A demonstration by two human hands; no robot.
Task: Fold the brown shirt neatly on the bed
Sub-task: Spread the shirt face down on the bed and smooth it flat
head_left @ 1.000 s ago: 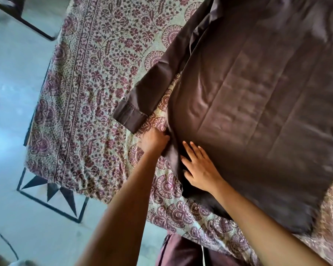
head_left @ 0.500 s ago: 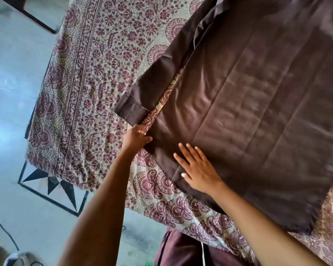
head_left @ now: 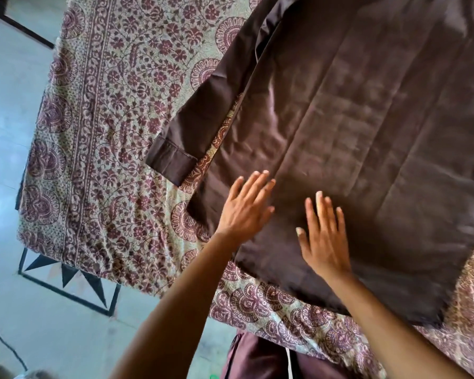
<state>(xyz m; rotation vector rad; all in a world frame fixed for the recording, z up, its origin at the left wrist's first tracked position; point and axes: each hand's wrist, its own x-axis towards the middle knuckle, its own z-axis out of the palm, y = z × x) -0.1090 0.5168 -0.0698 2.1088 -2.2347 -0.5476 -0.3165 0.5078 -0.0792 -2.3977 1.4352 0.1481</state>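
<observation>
I have the smooth dark-brown long-sleeved shirt [head_left: 340,132] spread flat on the bed [head_left: 107,132], which has a floral maroon-and-cream sheet. The hem lies toward the near edge, and one cuffed sleeve [head_left: 173,162] lies out to the left, just beside the body. The left hand [head_left: 244,212] and right hand [head_left: 323,242] lie side by side on the lower cloth, fingers [head_left: 322,206] straight and spread wide, holding nothing. The risk I judge is drag: pushing across this slick fabric could bunch fresh creases or skew the hem, spoiling a straight fold.

Both hands [head_left: 244,212] [head_left: 323,242] flat, fingers straight
</observation>
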